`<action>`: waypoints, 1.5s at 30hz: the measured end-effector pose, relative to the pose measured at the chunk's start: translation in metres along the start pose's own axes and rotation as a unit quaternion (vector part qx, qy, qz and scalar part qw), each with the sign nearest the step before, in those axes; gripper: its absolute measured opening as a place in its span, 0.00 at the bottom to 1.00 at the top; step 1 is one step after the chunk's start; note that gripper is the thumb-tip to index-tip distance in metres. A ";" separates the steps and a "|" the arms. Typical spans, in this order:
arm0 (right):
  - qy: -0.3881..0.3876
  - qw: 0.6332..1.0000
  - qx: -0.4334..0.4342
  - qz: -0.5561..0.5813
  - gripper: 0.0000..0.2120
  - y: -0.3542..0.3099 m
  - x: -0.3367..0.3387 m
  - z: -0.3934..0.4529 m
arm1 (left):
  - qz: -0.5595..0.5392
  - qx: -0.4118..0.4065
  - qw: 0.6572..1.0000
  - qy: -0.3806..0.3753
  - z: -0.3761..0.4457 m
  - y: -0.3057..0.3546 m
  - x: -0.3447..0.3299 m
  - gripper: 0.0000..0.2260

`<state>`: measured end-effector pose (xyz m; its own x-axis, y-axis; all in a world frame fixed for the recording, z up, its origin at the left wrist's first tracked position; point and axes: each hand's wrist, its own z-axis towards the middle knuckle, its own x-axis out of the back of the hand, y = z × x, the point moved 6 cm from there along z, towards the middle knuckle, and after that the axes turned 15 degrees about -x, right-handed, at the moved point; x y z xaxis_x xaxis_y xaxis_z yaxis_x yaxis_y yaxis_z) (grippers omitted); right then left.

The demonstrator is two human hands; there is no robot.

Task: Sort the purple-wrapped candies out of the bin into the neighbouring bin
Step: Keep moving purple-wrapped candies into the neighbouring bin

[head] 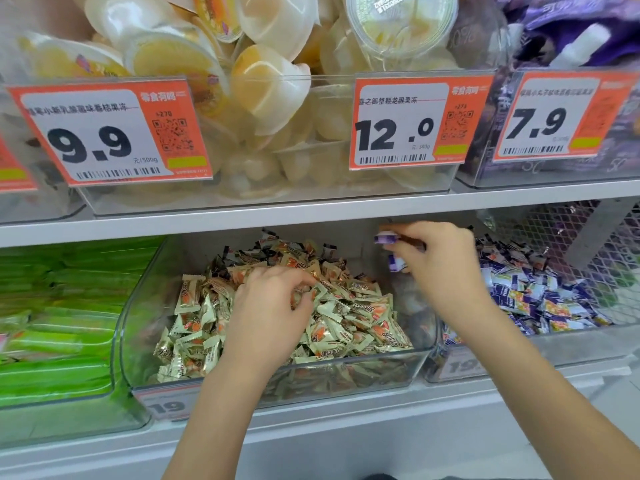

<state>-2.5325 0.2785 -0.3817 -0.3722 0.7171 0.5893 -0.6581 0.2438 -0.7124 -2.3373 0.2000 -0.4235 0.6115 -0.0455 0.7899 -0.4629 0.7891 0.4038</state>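
A clear middle bin (pixel 346 379) on the lower shelf holds a heap of cream-and-orange wrapped candies (pixel 346 317). My left hand (pixel 270 303) lies on that heap with its fingers curled into the wrappers; what it grips is hidden. My right hand (pixel 440 258) hovers above the bin's right wall and pinches purple-wrapped candies (pixel 388 238), with another purple wrapper (pixel 396 263) showing below the fingers. To the right, the neighbouring bin (pixel 571 344) is filled with purple-wrapped candies (pixel 540 299).
A bin of green packets (pixel 59 313) stands on the left. The upper shelf edge (pixel 311 213) hangs just above my hands, carrying bins of jelly cups (pixel 270 81) and orange price tags (pixel 415 123). A wire mesh panel (pixel 588 237) backs the right bin.
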 end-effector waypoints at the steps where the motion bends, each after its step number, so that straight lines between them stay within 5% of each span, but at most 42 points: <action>1: 0.020 1.000 0.000 0.006 0.08 0.007 0.014 -0.001 | 0.001 -0.007 1.000 -0.004 0.000 0.003 -0.003 0.10; 3: 0.014 0.999 -0.043 -0.001 0.08 0.030 0.032 0.003 | 0.002 -0.019 1.000 -0.013 0.001 0.009 -0.008 0.09; 7: -0.139 0.969 -0.155 -0.134 0.18 0.079 0.022 0.008 | -0.004 -0.042 0.999 -0.010 0.003 0.018 -0.011 0.09; 12: -0.105 0.979 -0.143 -0.102 0.23 0.077 0.011 0.016 | -0.137 0.005 0.990 0.019 0.030 0.015 -0.017 0.10; 17: -0.178 0.971 -0.130 -0.089 0.18 0.080 -0.007 0.026 | 0.037 0.026 0.986 -0.159 0.109 -0.020 -0.063 0.13; 21: -0.197 0.966 -0.148 -0.077 0.16 0.090 -0.013 0.033 | 0.022 0.063 0.972 -0.227 0.126 -0.066 -0.105 0.10; 27: -0.233 0.961 -0.128 -0.074 0.17 0.094 -0.019 0.040 | 0.075 0.022 0.935 -0.347 0.145 -0.085 -0.126 0.32; 31: -0.259 0.954 -0.118 -0.097 0.18 0.098 -0.019 0.038 | 0.091 -0.013 0.906 -0.413 0.154 -0.077 -0.135 0.38; 41: -0.263 0.955 -0.115 -0.079 0.15 0.107 -0.012 0.043 | 0.079 -0.013 0.864 -0.497 0.153 -0.071 -0.151 0.24; 45: -0.264 0.955 -0.118 -0.067 0.15 0.110 -0.013 0.047 | 0.063 -0.015 0.872 -0.485 0.152 -0.067 -0.151 0.21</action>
<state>-2.6304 0.2654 -0.4502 -0.6145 0.2561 0.7462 -0.5796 0.4951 -0.6472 -2.4967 0.0611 -0.4995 -0.2814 -0.4421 0.8517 -0.4607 0.8408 0.2843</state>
